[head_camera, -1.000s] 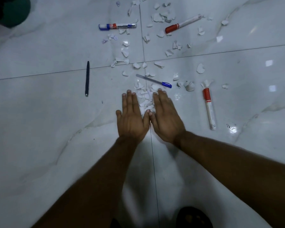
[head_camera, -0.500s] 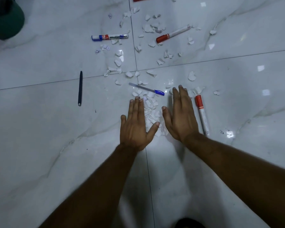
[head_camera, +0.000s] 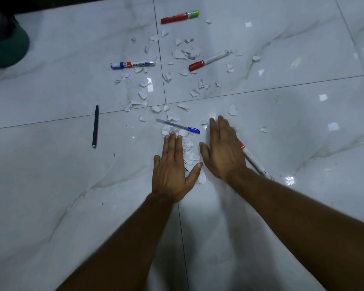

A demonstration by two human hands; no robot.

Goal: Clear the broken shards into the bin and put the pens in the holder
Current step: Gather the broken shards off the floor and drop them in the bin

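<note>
Both hands lie flat, palms down, on the white marble floor. My left hand (head_camera: pixel 172 171) and my right hand (head_camera: pixel 224 150) flank a small heap of white shards (head_camera: pixel 189 152). More white shards (head_camera: pixel 183 53) are scattered farther away. A blue-capped ballpoint (head_camera: pixel 178 126) lies just beyond my left fingertips. A red-capped marker (head_camera: pixel 253 161) is partly hidden under my right hand. Farther off lie another red-capped marker (head_camera: pixel 208 60), a blue whiteboard marker (head_camera: pixel 132 64), a red marker with a green cap (head_camera: pixel 180 17) and a black pen (head_camera: pixel 95 126).
A dark green round object (head_camera: pixel 8 49) sits at the top left edge. Tile joints cross the floor (head_camera: pixel 51 206) near the shards. A dark strip runs along the top edge.
My hands have spread apart; the right one slid right and forward onto the red-capped marker. The view tilted up, bringing the green-capped marker into sight.
</note>
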